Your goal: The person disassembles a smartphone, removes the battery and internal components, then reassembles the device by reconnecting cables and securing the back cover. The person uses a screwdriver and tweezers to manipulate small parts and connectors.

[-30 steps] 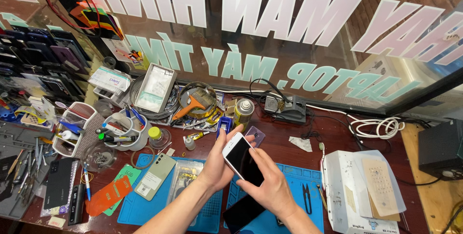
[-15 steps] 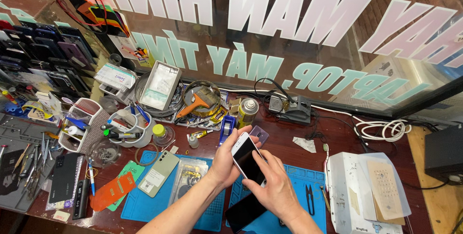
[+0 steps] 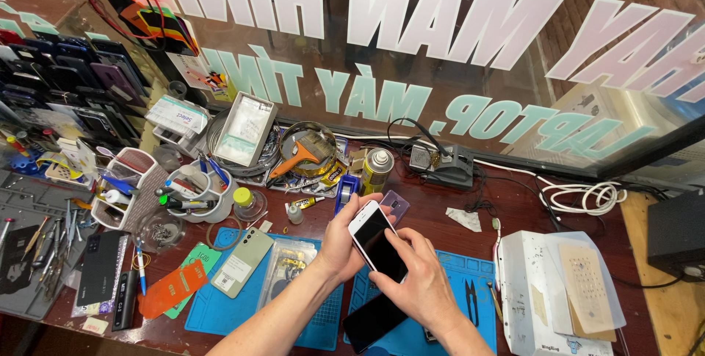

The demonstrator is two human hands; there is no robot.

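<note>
Head view: left hand (image 3: 345, 242) fingers clamp white phone (image 3: 377, 241) upright from behind; right hand (image 3: 418, 282) fingers pinch its lower edge above blue mat (image 3: 301, 327).

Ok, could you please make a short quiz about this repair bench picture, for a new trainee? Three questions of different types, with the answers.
1. True or false: both hands hold the white-framed phone above the blue mat.
2. Multiple choice: what lies on the mat directly below the held phone? A) a dark phone lying flat, B) a brush, C) a coiled cable.
3. Short answer: which hand grips the phone from the side, and which has fingers on its lower part?

Key
1. True.
2. A, the dark phone.
3. The left hand grips the side; the right hand has fingers on the lower part.
</note>
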